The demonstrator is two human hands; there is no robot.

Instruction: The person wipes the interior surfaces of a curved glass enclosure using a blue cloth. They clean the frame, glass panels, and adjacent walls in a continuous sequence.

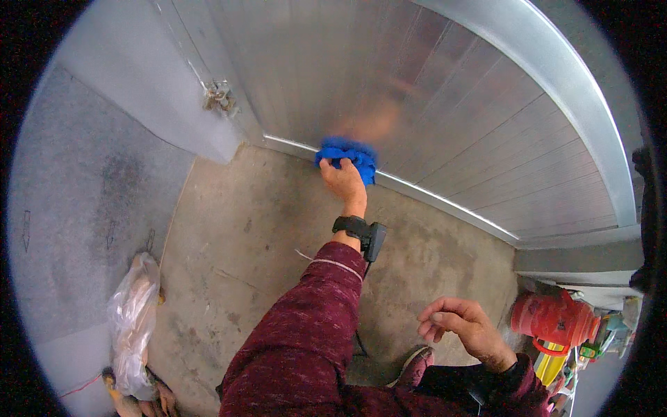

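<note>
My left hand (344, 180), on a stretched-out arm in a maroon sleeve with a black device strapped at the wrist, grips a crumpled blue cloth (359, 156). The cloth lies against the bottom edge of a ribbed metal door panel (469, 130), partly blurred, and the panel's surface mirrors the hand faintly. Lower right, my right hand (461, 326) hangs above the floor near my shoe (417, 365), its fingers loosely curled and holding nothing.
Stained concrete floor (250, 224) lies under the arms. A clear plastic bag (135, 323) with contents rests by the grey wall at left. At right stand a red plastic container (552, 318) and assorted items. A metal fitting (220, 98) sits at the panel's left corner.
</note>
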